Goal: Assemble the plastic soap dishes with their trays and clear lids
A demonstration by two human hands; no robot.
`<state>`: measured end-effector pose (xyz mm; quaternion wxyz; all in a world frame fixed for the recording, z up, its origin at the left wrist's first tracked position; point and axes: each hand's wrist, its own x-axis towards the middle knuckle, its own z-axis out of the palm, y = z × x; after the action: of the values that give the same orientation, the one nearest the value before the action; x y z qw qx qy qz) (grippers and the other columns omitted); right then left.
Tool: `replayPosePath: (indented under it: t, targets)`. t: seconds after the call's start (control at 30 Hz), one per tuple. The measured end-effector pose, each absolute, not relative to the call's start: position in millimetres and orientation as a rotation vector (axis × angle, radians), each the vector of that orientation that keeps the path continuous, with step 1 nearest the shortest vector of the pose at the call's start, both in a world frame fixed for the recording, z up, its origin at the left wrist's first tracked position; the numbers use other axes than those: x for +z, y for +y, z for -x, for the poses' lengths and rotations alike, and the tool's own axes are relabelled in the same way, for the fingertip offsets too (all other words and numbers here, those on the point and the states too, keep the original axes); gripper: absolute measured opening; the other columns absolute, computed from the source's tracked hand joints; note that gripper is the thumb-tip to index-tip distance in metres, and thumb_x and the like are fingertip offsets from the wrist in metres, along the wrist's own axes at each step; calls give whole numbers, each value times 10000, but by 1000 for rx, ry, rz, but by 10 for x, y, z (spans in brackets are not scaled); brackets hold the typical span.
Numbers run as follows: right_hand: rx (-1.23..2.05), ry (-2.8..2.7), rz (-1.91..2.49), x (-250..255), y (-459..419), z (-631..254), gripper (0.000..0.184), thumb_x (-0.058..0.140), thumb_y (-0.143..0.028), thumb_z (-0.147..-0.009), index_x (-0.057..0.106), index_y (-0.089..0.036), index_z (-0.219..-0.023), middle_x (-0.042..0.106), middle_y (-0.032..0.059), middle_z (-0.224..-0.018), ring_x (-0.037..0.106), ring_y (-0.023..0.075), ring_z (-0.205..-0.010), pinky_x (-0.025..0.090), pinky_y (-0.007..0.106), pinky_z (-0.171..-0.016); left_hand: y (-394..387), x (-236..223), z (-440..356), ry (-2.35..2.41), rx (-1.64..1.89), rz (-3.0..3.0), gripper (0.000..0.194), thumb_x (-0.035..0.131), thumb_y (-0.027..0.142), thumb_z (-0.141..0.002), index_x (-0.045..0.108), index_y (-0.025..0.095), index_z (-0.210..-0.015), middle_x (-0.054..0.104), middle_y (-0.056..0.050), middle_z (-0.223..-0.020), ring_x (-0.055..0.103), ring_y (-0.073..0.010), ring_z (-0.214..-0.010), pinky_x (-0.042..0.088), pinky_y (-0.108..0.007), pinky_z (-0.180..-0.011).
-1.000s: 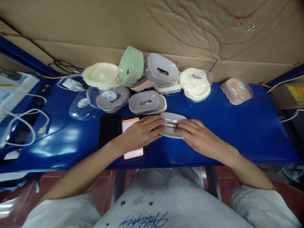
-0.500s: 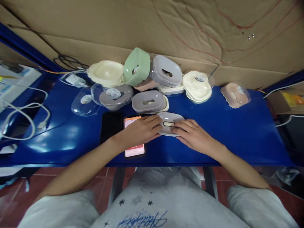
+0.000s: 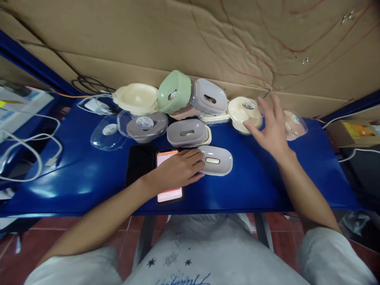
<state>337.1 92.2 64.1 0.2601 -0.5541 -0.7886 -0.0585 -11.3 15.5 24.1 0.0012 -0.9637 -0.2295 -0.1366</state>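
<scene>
A grey oval soap dish with a slot in its top lies on the blue table in front of me. My left hand rests flat with its fingertips on the dish's left end, partly covering a lit phone. My right hand is raised, fingers spread and holding nothing, between a cream dish under a clear lid and a pink dish under a clear lid at the back right.
A pile of soap dishes stands at the back: cream, green, grey, another grey. A clear lid and a dark phone lie left. Cables trail at far left. Cardboard forms the back wall.
My right hand has left the grey dish and moved up and to the right, opening, toward the back right dishes. My left hand stays on the dish's left end.
</scene>
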Motion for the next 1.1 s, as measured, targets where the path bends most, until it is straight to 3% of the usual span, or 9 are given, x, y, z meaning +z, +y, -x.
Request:
replayPosePath:
  t: [0.07,0.23,0.4,0.5,0.6,0.73,0.83,0.97,1.1]
  targets:
    - [-39,-2159,1551,671,1131,-3420,882,745,-611,-979,411,-213,-1691,268,211,-1811,291,448,-1667,314,716,-1301,161,233,114,-718,-428,3026,221,706,320,-1063,668,118,-1146,723,-157,-1284,693,-335,-1257,616,-478,-1071]
    - [102,-2138,1492,690,1292,-3505,629,720,-544,-1014,638,-202,-1536,572,173,-1641,529,334,-1552,436,546,-1297,150,212,123,-736,-438,3091,325,744,404,-1043,660,136,-1207,713,-144,-1311,679,-331,-1302,623,-468,-1082]
    - [-192,-1962,1347,619,779,-3480,601,719,-486,-1032,601,-293,-1588,536,120,-1677,528,360,-1546,433,583,-1310,119,286,120,-735,-507,3087,554,832,350,-977,589,156,-1434,645,-191,-1457,681,-370,-1303,646,-506,-1037]
    - [-225,-2115,1124,452,404,-3362,739,793,-436,-992,490,-387,-1664,521,87,-1693,534,371,-1542,479,602,-1266,117,362,127,-743,-635,3012,764,904,311,-907,510,237,-1558,478,-227,-1644,579,-434,-1439,577,-610,-1134]
    - [-159,-2364,924,286,176,-3180,733,810,-478,-973,513,-422,-1642,566,80,-1659,532,394,-1541,528,609,-1189,131,390,138,-736,-750,2981,843,894,334,-919,439,281,-1627,371,-231,-1721,481,-439,-1537,509,-641,-1210]
    - [-5,-2510,895,187,67,-2975,654,764,-469,-1012,561,-339,-1619,579,134,-1641,506,381,-1561,535,561,-1170,159,327,145,-742,-649,3002,776,859,328,-952,464,218,-1612,489,-230,-1650,542,-415,-1494,541,-605,-1196]
    - [105,-2545,945,160,51,-2934,804,756,-517,-1006,430,-296,-1707,536,182,-1665,530,393,-1527,533,583,-1172,171,251,149,-744,-590,3011,608,767,373,-1028,526,166,-1546,597,-214,-1555,628,-387,-1406,587,-564,-1154]
    - [205,-2606,936,154,72,-2972,1041,783,-665,-922,280,-321,-1765,402,211,-1750,470,460,-1553,486,694,-1195,169,205,154,-747,-578,3010,472,650,382,-1099,554,167,-1508,619,-211,-1530,649,-372,-1396,601,-547,-1139]
    - [272,-2674,871,173,81,-2994,1026,790,-537,-965,190,-367,-1780,306,175,-1806,341,428,-1652,445,684,-1262,166,223,157,-775,-585,3039,516,625,331,-1110,492,189,-1588,601,-217,-1557,618,-371,-1448,583,-559,-1169]
